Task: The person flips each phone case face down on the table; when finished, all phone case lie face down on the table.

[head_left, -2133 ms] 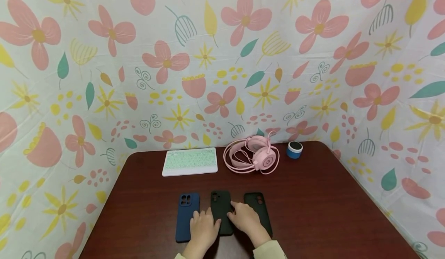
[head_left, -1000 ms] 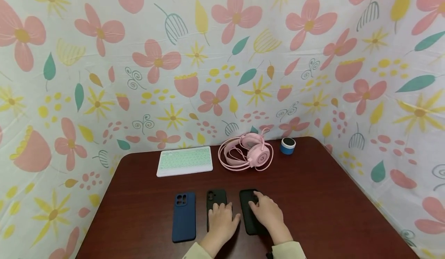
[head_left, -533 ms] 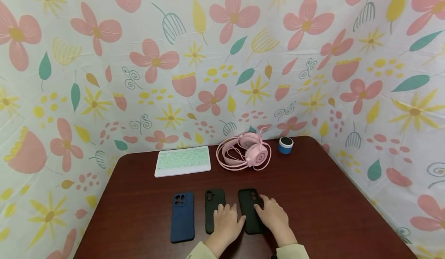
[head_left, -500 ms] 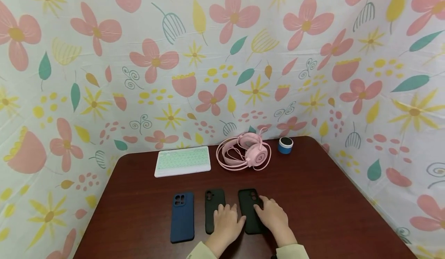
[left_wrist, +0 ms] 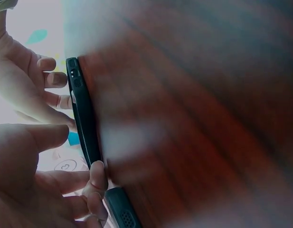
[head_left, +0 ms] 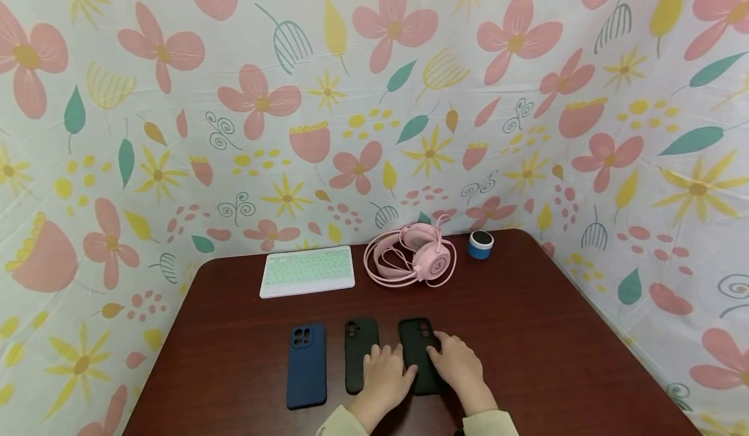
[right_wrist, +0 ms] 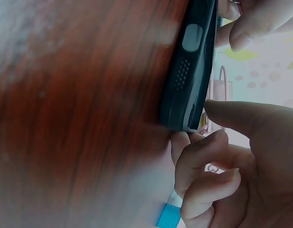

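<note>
Three phone cases lie in a row on the dark wooden table (head_left: 246, 345): a blue case (head_left: 307, 374) at left, a dark case (head_left: 354, 364) in the middle and another dark case (head_left: 418, 345) at right. My right hand (head_left: 461, 364) pinches the right case's edge, thumb on its upper face and bent fingers at its side. Between the two dark cases, my left hand (head_left: 386, 377) has its fingers at the right case's left edge, thumb stretched toward it. In the right wrist view, the right case (right_wrist: 189, 71) shows its perforated short end. My hands partly cover this case.
Behind the cases stand a white keyboard (head_left: 307, 271) with green keys, pink headphones (head_left: 432, 260) with a looped cable, and a small blue and white round speaker (head_left: 480, 245). A flower-printed cloth (head_left: 374, 98) hangs behind the table and at its sides.
Both hands have gone from the middle case's sides to the right case. My right thumb has slid off its top toward the right edge. The right case has lately shifted slightly left.
</note>
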Action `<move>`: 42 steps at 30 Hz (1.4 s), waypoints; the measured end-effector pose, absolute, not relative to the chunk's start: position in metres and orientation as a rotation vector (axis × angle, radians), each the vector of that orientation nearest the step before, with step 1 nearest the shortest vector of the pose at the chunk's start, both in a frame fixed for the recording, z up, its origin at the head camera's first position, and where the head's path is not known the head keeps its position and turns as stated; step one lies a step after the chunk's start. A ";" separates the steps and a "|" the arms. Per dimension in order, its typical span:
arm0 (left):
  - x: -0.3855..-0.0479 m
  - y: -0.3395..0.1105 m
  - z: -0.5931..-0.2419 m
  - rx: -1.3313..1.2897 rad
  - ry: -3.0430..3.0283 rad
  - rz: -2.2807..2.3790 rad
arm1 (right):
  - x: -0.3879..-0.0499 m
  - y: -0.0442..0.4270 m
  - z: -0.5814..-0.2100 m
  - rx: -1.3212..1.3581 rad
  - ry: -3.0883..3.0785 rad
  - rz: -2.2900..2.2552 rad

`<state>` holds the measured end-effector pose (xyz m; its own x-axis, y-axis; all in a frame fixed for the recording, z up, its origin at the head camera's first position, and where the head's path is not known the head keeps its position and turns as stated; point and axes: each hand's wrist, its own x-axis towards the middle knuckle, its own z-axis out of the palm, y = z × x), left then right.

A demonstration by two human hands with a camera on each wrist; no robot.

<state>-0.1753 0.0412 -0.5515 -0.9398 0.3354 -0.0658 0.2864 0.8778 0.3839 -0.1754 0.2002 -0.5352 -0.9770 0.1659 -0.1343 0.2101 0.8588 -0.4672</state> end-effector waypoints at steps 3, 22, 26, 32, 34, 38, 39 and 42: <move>-0.176 0.040 -0.553 0.485 2.916 0.587 | -0.176 0.199 -0.535 0.294 2.935 -0.757; -0.179 0.037 -0.546 0.488 2.953 0.721 | -0.175 0.196 -0.534 0.333 2.909 -0.848; -0.179 0.036 -0.544 0.479 2.967 0.768 | -0.176 0.195 -0.534 0.328 2.903 -0.858; -0.176 0.035 -0.540 0.472 2.972 0.806 | -0.177 0.193 -0.534 0.326 2.896 -0.857; -0.175 0.034 -0.539 0.480 2.966 0.827 | -0.177 0.192 -0.533 0.334 2.890 -0.853; -0.174 0.034 -0.536 0.504 2.943 0.893 | -0.177 0.192 -0.533 0.339 2.883 -0.840; -0.174 0.034 -0.535 0.507 2.939 0.913 | -0.178 0.192 -0.533 0.339 2.880 -0.838; -0.173 0.034 -0.531 0.516 2.934 0.955 | -0.178 0.192 -0.534 0.338 2.875 -0.836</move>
